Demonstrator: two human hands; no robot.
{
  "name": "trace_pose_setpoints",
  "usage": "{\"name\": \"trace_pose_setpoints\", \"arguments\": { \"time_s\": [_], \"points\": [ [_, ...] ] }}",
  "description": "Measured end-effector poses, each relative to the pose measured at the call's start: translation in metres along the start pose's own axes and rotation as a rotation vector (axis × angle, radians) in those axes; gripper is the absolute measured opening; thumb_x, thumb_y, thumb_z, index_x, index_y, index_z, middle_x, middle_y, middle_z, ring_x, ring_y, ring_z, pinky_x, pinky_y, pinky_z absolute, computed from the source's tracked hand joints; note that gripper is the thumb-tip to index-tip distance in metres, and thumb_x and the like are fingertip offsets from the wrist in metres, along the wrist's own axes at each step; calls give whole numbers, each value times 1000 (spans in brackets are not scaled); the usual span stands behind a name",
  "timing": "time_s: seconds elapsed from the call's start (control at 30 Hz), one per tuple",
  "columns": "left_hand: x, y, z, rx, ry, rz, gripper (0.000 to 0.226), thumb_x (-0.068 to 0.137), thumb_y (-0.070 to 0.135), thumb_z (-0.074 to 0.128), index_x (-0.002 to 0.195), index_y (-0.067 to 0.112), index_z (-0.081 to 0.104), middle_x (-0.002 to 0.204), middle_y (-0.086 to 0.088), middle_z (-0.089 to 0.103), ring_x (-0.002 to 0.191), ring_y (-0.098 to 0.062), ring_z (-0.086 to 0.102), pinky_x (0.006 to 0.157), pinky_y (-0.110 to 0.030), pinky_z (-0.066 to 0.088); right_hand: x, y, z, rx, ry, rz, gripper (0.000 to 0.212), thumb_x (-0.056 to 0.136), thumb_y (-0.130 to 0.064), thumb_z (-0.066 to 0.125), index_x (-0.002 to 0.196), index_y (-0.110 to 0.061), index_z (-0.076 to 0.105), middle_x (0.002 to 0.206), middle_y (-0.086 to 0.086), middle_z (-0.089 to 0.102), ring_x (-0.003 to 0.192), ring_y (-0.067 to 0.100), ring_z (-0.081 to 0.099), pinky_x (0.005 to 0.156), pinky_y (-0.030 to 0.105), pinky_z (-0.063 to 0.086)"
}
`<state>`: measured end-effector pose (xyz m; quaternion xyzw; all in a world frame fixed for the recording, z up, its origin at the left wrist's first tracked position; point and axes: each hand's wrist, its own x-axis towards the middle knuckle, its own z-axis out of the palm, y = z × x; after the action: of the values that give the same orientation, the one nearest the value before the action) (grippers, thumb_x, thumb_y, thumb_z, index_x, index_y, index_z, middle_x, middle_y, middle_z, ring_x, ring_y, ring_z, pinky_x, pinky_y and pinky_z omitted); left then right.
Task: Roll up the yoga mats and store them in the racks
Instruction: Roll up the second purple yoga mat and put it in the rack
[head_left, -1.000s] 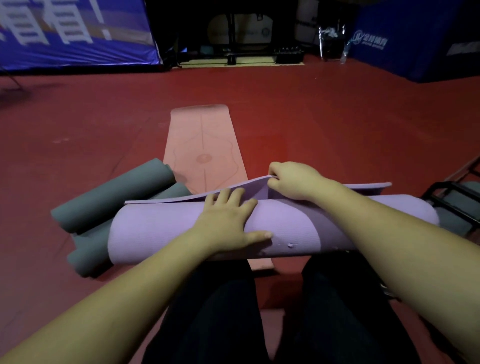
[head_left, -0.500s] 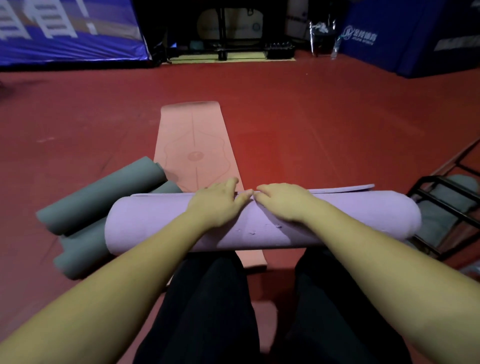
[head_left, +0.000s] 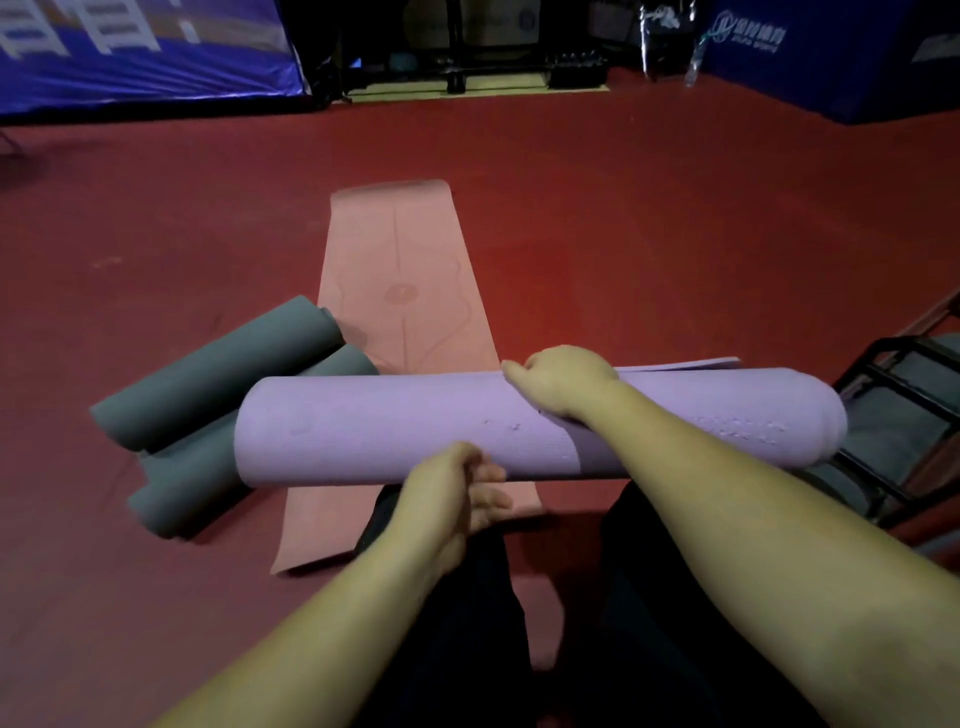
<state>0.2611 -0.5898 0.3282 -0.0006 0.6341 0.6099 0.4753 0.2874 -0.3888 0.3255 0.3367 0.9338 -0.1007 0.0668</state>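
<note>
A purple yoga mat (head_left: 374, 423), rolled into a thick tube, lies crosswise in front of my knees on top of a flat pink mat (head_left: 400, 291). My right hand (head_left: 563, 382) rests over the top of the roll, fingers curled down its far side near the loose end flap. My left hand (head_left: 457, 491) is at the roll's near underside, fingers loosely bent; whether it touches the mat I cannot tell. Two rolled grey mats (head_left: 213, 374) lie to the left. A black metal rack (head_left: 904, 410) stands at the right, a grey roll inside it.
Red floor (head_left: 649, 234) stretches ahead. Blue banners (head_left: 140, 52) and padded blocks (head_left: 841, 57) line the back, with dark gym equipment (head_left: 467, 57) between them. My dark trouser legs fill the bottom of the view.
My left hand came off the top of the purple roll and dropped to its near underside. The loose flap now lies almost flat against the roll. My right hand stayed on top.
</note>
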Motion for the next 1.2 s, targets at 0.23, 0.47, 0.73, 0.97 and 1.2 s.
{"name": "trace_pose_setpoints", "arguments": {
  "time_s": [0.23,0.47,0.73,0.97,1.2],
  "points": [
    [38,-26,2,-404,74,-186,19,93,-1,34,83,3,49,93,-12,44,92,-39,55,101,-50,45,15,-9,1,-1,-51,20,76,86,-65,20,112,-13,69,119,16,66,100,34,59,79,39,43],
    [47,9,14,-495,-12,-30,18,88,12,37,81,19,52,96,-2,56,97,-30,59,100,-42,38,10,7,-35,273,37,89,59,100,-55,28,122,-17,67,131,14,61,115,33,56,89,37,42],
    [53,102,69,-288,-152,186,66,93,75,21,112,28,62,119,-2,64,111,-32,58,101,-55,44,-9,54,-64,781,371,167,42,107,-31,29,140,-19,53,148,2,47,134,15,42,98,21,31],
    [43,56,107,-90,-189,180,74,92,75,34,136,21,59,139,3,57,127,-19,51,99,-37,39,-50,72,-2,1508,387,552,67,96,-66,35,124,-14,66,120,4,68,97,14,62,86,26,41],
    [62,-4,105,70,-154,183,44,97,58,39,104,26,69,106,13,68,100,-6,59,90,-29,46,-79,87,59,1520,423,631,32,105,-30,32,87,-23,58,99,-2,61,95,12,52,80,24,38]
  ]
}}
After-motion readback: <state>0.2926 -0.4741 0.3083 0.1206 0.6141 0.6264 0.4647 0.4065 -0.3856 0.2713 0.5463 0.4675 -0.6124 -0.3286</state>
